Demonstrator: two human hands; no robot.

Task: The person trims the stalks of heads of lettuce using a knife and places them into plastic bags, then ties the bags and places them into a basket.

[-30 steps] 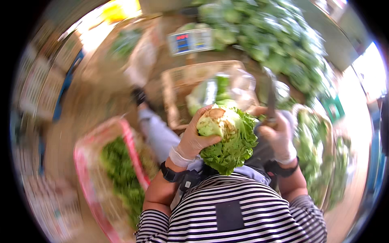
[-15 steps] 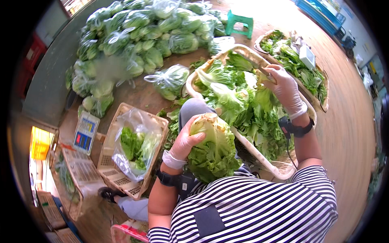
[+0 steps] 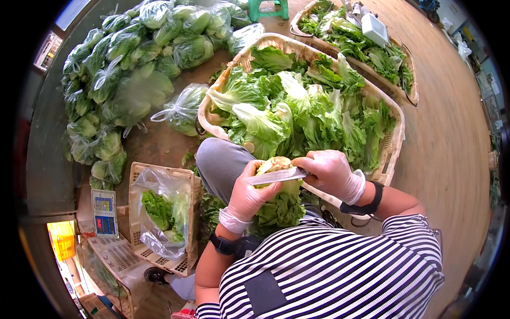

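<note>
My gloved left hand (image 3: 249,195) is closed around a head of lettuce (image 3: 282,211), its pale cut stem end turned up and its leaves hanging toward my lap. In my gloved right hand (image 3: 332,173) is a knife (image 3: 277,176), gripped by the handle. Its flat blade lies across the lettuce just below the stem end, with the tip close to my left thumb. My fingers cover part of the lettuce. Just beyond my knees, a large beige basket (image 3: 396,151) holds many loose leaves (image 3: 313,103).
At the far left, bagged lettuces (image 3: 183,32) are heaped, with a single bag (image 3: 187,109) nearer. A bag-lined crate (image 3: 135,183) holds lettuce beside a digital scale (image 3: 104,212). Another leaf-filled basket (image 3: 411,90) and a green stool (image 3: 269,9) stand farther off.
My right hand has come from above the basket down to the lettuce, bringing the knife blade across its stem end. The view has shifted, and my left hand still holds the lettuce.
</note>
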